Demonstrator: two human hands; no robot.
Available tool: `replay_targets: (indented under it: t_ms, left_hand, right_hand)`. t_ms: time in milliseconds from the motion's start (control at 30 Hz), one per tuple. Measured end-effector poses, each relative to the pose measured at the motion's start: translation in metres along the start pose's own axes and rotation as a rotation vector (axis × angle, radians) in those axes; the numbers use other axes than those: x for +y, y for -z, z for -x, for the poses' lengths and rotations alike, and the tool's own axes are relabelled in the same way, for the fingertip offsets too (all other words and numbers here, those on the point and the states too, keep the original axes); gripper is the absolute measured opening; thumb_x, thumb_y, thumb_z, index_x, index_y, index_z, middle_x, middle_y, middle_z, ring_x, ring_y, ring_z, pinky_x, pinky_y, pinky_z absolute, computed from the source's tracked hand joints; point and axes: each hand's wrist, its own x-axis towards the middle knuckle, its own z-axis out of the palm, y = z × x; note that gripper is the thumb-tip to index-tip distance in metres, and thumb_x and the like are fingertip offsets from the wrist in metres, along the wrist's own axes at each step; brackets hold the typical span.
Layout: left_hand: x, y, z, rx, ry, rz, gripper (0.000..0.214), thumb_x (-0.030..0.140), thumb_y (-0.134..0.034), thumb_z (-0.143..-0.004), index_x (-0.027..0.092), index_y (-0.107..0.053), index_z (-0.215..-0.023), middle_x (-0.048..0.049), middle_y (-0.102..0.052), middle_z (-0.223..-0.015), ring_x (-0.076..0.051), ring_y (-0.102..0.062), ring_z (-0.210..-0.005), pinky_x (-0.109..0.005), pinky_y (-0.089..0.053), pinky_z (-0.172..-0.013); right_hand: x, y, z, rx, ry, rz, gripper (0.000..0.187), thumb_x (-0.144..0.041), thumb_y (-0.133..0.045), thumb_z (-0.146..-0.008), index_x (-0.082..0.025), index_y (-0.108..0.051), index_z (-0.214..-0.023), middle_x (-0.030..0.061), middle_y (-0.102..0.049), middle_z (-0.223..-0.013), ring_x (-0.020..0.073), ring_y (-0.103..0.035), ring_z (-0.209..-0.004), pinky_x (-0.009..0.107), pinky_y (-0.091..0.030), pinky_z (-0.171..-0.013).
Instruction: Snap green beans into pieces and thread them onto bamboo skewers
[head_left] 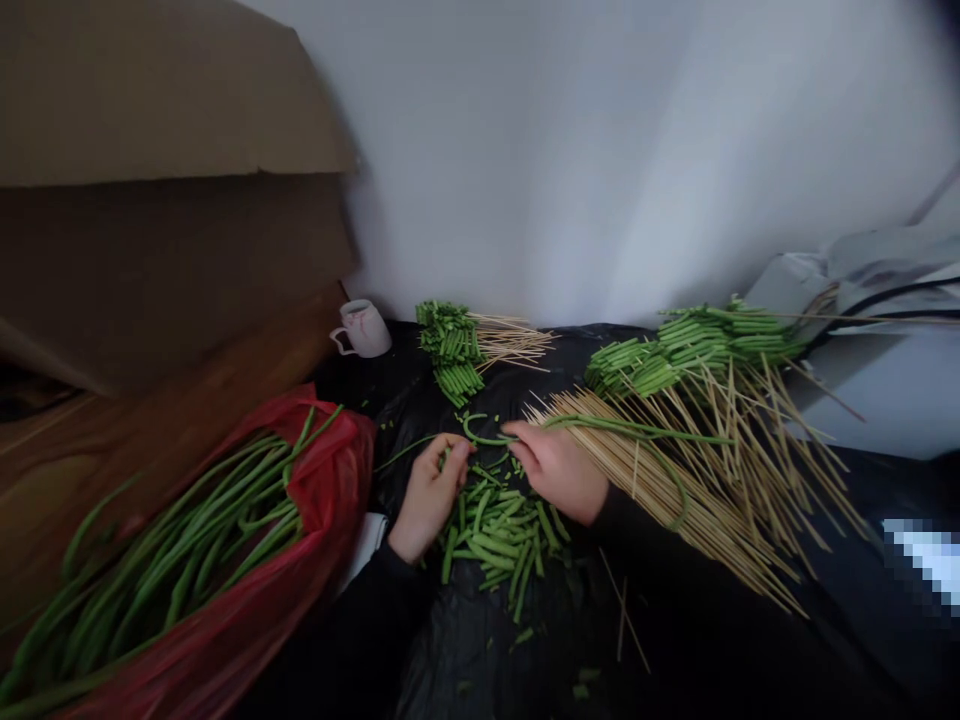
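My left hand (431, 492) and my right hand (556, 468) are closed on one long green stem (637, 432) between them. The stem curves between the thumbs and trails right over a spread of wooden skewers (720, 480). Under my hands lies a heap of short cut green pieces (499, 540) on black plastic sheeting (480, 640). Left of my left hand, a red plastic bag (315, 500) holds several long uncut stems (187, 550).
Skewered green bundles lie at the back centre (450, 350) and back right (690, 350). A white mug (364, 328) stands by the wall. A large cardboard box (150, 180) sits at the left on a wooden surface (150, 440). A white container (870, 340) is at the right.
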Motion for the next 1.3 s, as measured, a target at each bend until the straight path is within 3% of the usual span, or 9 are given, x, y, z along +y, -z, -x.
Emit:
replay_targets:
  t_ms: [67, 167, 267, 467, 633, 767, 933, 1033, 1300]
  left_hand:
    - [-0.001, -0.003, 0.004, -0.069, -0.132, -0.181, 0.022, 0.039, -0.058, -0.086, 0.019, -0.066, -0.085, -0.0001, -0.062, -0.069, -0.014, -0.054, -0.063, -0.023, -0.041, -0.061]
    - [-0.003, -0.006, 0.009, -0.166, -0.254, -0.333, 0.015, 0.034, -0.062, -0.084, 0.025, -0.070, -0.092, -0.0049, -0.071, -0.094, -0.022, -0.061, -0.089, -0.031, -0.042, -0.082]
    - [-0.005, -0.006, 0.009, -0.174, -0.318, -0.381, 0.016, 0.030, -0.066, -0.081, 0.028, -0.072, -0.096, -0.0061, -0.071, -0.093, -0.024, -0.061, -0.091, -0.034, -0.040, -0.087]
    - [-0.002, -0.002, 0.007, -0.099, -0.407, -0.467, 0.014, 0.032, -0.073, -0.075, 0.027, -0.074, -0.089, -0.0059, -0.069, -0.091, -0.024, -0.055, -0.095, -0.035, -0.036, -0.090]
    - [-0.001, 0.006, 0.000, 0.255, -0.288, -0.267, 0.020, 0.033, -0.068, -0.079, 0.019, -0.061, -0.066, 0.0009, -0.055, -0.068, -0.015, -0.049, -0.065, -0.025, -0.038, -0.066]
    - [-0.001, 0.007, -0.004, 0.156, -0.135, -0.096, 0.021, 0.033, -0.068, -0.078, 0.018, -0.065, -0.092, -0.0002, -0.063, -0.077, -0.012, -0.049, -0.060, -0.022, -0.038, -0.057]
    - [-0.002, 0.003, -0.003, 0.048, -0.050, 0.005, 0.023, 0.036, -0.069, -0.077, 0.015, -0.065, -0.086, -0.0001, -0.063, -0.070, -0.011, -0.054, -0.057, -0.022, -0.044, -0.053]
    - [0.000, 0.002, -0.002, 0.036, -0.044, 0.136, 0.027, 0.038, -0.068, -0.078, 0.017, -0.058, -0.091, 0.0013, -0.063, -0.071, -0.012, -0.059, -0.057, -0.022, -0.048, -0.053]
    - [0.011, -0.011, 0.013, -0.251, 0.028, 0.266, 0.030, 0.036, -0.069, -0.079, 0.018, -0.047, -0.088, -0.0006, -0.066, -0.076, -0.015, -0.065, -0.063, -0.025, -0.049, -0.056]
  right_hand:
    - [-0.003, -0.007, -0.017, -0.011, 0.087, 0.020, 0.037, -0.016, -0.046, -0.092, -0.018, -0.046, -0.130, 0.0060, -0.068, -0.103, 0.0173, -0.061, -0.090, 0.028, -0.042, -0.078]
    - [0.005, -0.022, -0.026, -0.058, 0.067, 0.287, 0.024, -0.015, -0.051, -0.088, -0.017, -0.060, -0.110, 0.0096, -0.067, -0.097, 0.0235, -0.056, -0.098, 0.034, -0.038, -0.080]
    - [0.016, -0.035, -0.020, -0.062, 0.051, 0.350, 0.013, -0.011, -0.051, -0.084, -0.016, -0.064, -0.085, 0.0118, -0.066, -0.090, 0.0276, -0.053, -0.098, 0.038, -0.034, -0.079]
    - [0.016, -0.027, -0.012, -0.016, 0.065, 0.377, 0.019, -0.005, -0.046, -0.085, -0.016, -0.061, -0.089, 0.0095, -0.066, -0.086, 0.0248, -0.052, -0.096, 0.039, -0.029, -0.086]
    - [0.008, -0.016, 0.010, 0.201, 0.116, 0.272, 0.021, -0.010, -0.042, -0.092, -0.017, -0.060, -0.100, 0.0071, -0.068, -0.099, 0.0216, -0.052, -0.100, 0.038, -0.029, -0.089]
    - [0.005, -0.021, 0.030, 0.269, 0.258, 0.257, 0.019, -0.019, -0.046, -0.094, -0.016, -0.061, -0.107, 0.0080, -0.068, -0.105, 0.0235, -0.052, -0.106, 0.040, -0.031, -0.092]
    - [0.003, -0.022, 0.035, 0.459, 0.216, 0.213, 0.020, -0.018, -0.048, -0.093, -0.016, -0.064, -0.103, 0.0111, -0.068, -0.107, 0.0245, -0.055, -0.103, 0.040, -0.036, -0.090]
    - [-0.004, -0.020, 0.035, 0.461, 0.048, 0.033, 0.017, -0.024, -0.051, -0.092, -0.017, -0.066, -0.086, 0.0084, -0.068, -0.083, 0.0208, -0.058, -0.082, 0.035, -0.041, -0.077]
    - [-0.023, -0.015, 0.034, 0.043, -0.498, -1.041, 0.033, -0.045, -0.056, -0.087, -0.019, -0.055, -0.068, -0.0035, -0.056, -0.057, 0.0084, -0.046, -0.046, 0.022, -0.037, -0.048]
